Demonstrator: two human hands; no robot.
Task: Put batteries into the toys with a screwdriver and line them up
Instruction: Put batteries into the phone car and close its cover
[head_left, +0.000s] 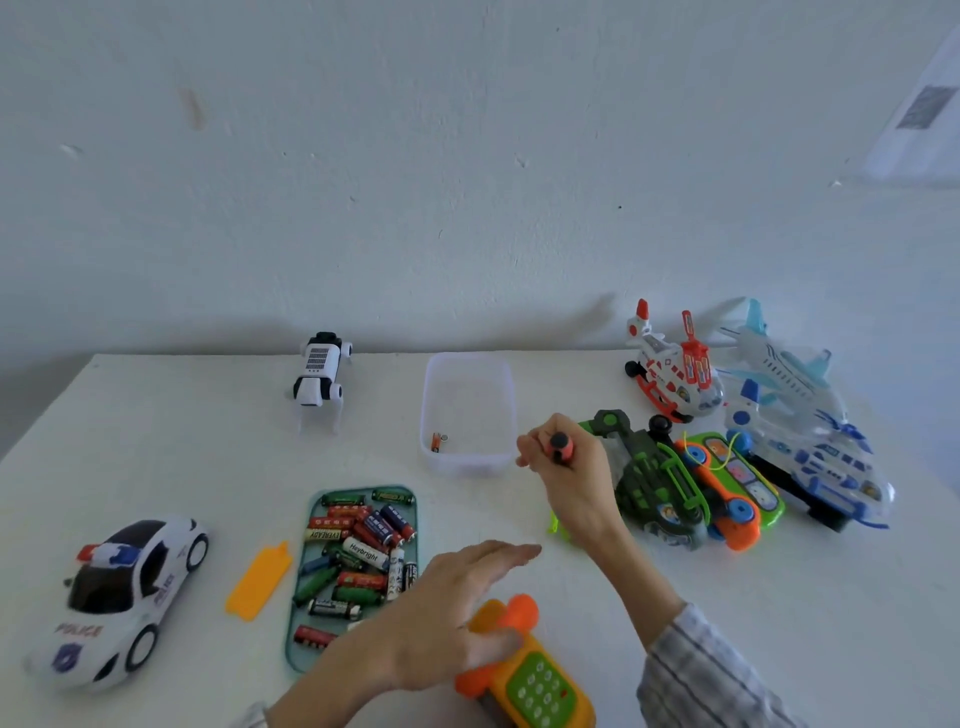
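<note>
My right hand (574, 478) is shut on a screwdriver (562, 448) with an orange and black handle, just right of the clear tub (470, 462). My left hand (457, 608) lies on a yellow and orange toy phone (530, 686) at the front edge, thumb against it, fingers stretched out. A green tray (410, 493) full of several batteries (358, 556) sits left of that hand. A loose yellow battery cover (258, 581) lies beside the tray. A police car (122, 597) stands at the front left and a white robot dog (319, 374) at the back.
The clear tub holds a small battery and a coin cell (439, 441). At the right is a pile of toys: a green vehicle (654, 483), another orange and green phone (727, 488), a red and white helicopter (675, 374) and a blue and white airplane (800, 426). A wall stands behind the table.
</note>
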